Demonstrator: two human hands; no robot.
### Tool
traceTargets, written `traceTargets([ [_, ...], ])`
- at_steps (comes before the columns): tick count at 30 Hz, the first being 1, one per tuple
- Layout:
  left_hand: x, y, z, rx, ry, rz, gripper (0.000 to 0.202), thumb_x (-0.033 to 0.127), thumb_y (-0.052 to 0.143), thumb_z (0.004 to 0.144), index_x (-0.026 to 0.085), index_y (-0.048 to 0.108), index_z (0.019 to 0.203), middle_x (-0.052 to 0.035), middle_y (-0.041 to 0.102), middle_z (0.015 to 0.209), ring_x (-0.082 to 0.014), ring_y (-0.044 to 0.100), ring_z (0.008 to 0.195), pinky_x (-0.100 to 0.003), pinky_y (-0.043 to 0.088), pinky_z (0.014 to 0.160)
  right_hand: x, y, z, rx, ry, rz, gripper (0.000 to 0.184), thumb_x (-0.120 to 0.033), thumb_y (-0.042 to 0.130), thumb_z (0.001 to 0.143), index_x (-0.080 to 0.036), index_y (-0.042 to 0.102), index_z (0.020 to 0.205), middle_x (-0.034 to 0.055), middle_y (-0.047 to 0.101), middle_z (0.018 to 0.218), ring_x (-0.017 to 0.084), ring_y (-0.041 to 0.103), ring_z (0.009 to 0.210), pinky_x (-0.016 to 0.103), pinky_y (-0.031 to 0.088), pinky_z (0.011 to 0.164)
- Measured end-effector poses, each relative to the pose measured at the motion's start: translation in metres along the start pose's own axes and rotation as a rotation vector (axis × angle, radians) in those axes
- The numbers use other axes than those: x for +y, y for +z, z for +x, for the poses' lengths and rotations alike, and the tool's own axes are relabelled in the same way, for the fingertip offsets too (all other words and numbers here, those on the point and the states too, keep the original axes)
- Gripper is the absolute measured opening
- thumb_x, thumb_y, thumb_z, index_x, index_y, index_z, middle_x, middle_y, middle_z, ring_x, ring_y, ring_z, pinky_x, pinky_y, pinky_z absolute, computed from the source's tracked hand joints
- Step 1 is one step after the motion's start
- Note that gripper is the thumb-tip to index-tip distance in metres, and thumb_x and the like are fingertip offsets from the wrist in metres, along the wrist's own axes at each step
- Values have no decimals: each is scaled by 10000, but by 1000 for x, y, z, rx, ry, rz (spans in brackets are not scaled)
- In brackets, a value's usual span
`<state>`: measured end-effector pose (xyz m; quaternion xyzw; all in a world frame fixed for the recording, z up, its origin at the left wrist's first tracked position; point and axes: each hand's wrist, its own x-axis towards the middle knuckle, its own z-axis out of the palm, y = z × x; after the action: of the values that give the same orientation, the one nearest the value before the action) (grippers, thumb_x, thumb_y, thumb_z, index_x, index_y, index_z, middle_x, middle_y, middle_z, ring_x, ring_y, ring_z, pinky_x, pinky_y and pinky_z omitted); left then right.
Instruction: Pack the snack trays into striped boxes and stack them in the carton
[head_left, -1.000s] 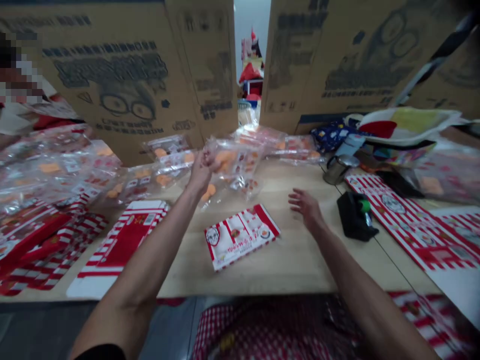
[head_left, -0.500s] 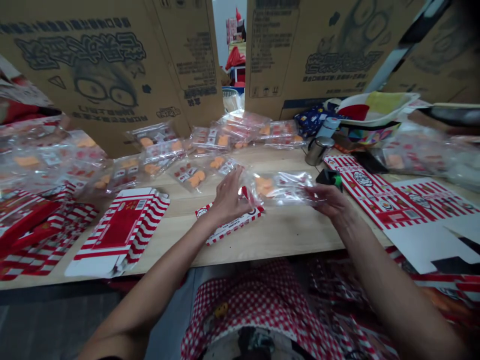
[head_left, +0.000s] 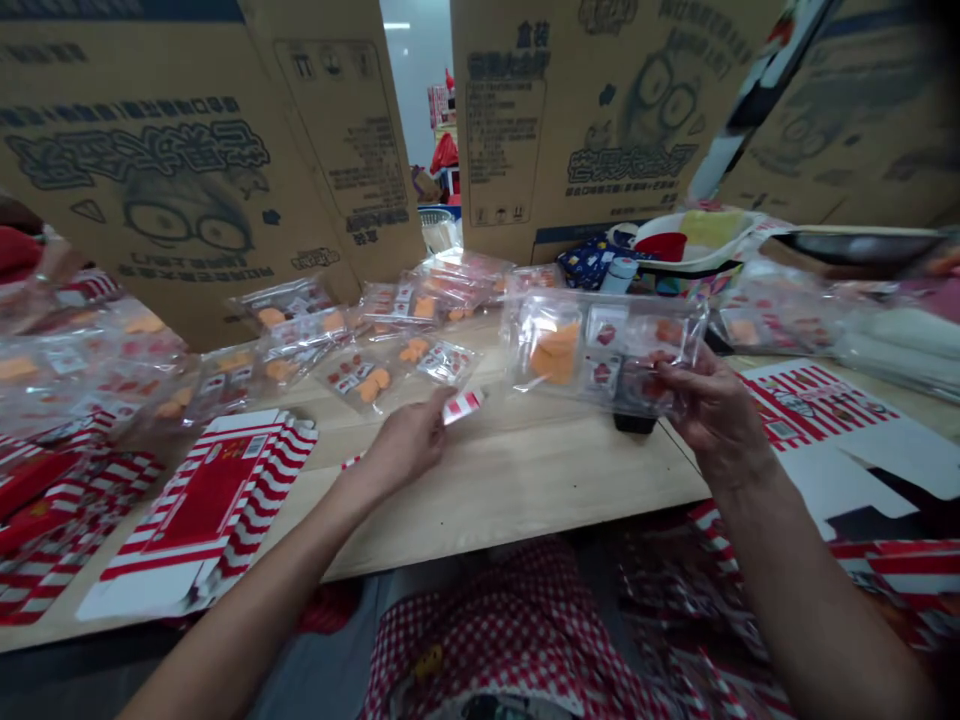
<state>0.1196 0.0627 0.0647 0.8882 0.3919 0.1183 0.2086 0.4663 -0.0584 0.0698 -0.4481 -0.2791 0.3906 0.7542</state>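
Observation:
My right hand (head_left: 709, 400) pinches the right end of a clear plastic packet (head_left: 555, 345) and holds it up over the table. Orange pieces sit in the packet's left part, with small printed sachets towards the right. My left hand (head_left: 411, 440) is closed around a red-and-white striped box (head_left: 461, 405); most of it is hidden behind the hand and forearm, with only its ends showing. Just beyond that hand lie two similar packets (head_left: 367, 383), flat on the wood.
Flattened striped cartons (head_left: 202, 500) are stacked at left, and another flat carton (head_left: 817, 410) lies at right. More packets (head_left: 450, 285) line the back, below tall cardboard boxes (head_left: 577, 110). A light blue-capped bottle (head_left: 619, 275) and a white basin (head_left: 720, 235) stand at back right.
My right hand has raised the packet and tilted its face towards me. My left hand has gone from open fingers above the striped box to a closed grip on it, lower and further left.

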Motion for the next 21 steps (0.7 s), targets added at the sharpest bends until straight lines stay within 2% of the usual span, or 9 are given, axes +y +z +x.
traceTargets([
  [2,8,-21,-10,142,-17,-455,566,348,649,875,226,498,1407,-107,708,1226,-295,693,1062,-414,560,896,-17,15,2,-28,-72,-18,341,-138,794,638,-225,698,953,-21,747,793,134,711,677,194,594,596],
  [4,17,-27,-23,153,-129,-908,658,386,768,780,230,521,1370,-81,737,1158,-280,722,969,-396,594,827,-32,32,5,-67,-148,-35,373,-154,791,637,-219,694,992,6,758,795,164,717,694,243,605,638],
  [6,26,-18,-37,96,-298,-1205,630,400,840,708,224,600,1264,-55,769,1012,-251,739,830,-358,608,731,-43,48,8,-122,-190,-63,422,-149,790,636,-231,680,1035,7,764,811,175,719,699,271,603,649],
  [9,35,14,-59,50,-540,-1432,490,602,780,729,187,713,981,-50,759,786,-202,706,640,-294,571,585,-42,68,9,-237,-146,-150,449,-151,807,625,-239,664,1041,-7,763,813,167,717,675,253,578,605],
  [11,38,36,-71,78,-660,-1489,550,714,692,751,174,723,852,-55,737,702,-183,675,574,-270,533,531,-35,75,9,-326,-86,-238,438,-175,819,637,-229,662,1043,-2,762,800,164,720,665,232,556,572],
  [14,35,57,-86,129,-749,-1447,526,690,685,768,173,734,850,-59,745,715,-192,673,592,-271,515,545,-25,80,6,-468,-9,-400,409,-213,815,697,-218,669,1079,17,763,803,160,721,647,202,524,519],
  [18,23,63,-100,198,-686,-1251,461,618,638,824,167,727,809,-73,758,795,-237,685,745,-302,524,670,-33,87,6,-673,139,-583,445,-214,797,732,-184,669,1158,80,773,824,215,740,659,236,556,519],
  [20,21,61,-104,249,-609,-1166,382,540,618,850,172,697,784,-54,739,796,-226,666,782,-287,508,700,-41,95,9,-747,259,-640,532,-154,805,703,-154,666,1217,103,773,804,241,739,634,267,573,503],
  [21,22,60,-104,278,-580,-1156,316,488,618,853,179,685,834,-36,725,796,-211,655,778,-277,501,700,-45,100,11,-759,323,-659,577,-100,807,678,-141,668,1237,104,773,794,253,741,629,281,582,498],
])
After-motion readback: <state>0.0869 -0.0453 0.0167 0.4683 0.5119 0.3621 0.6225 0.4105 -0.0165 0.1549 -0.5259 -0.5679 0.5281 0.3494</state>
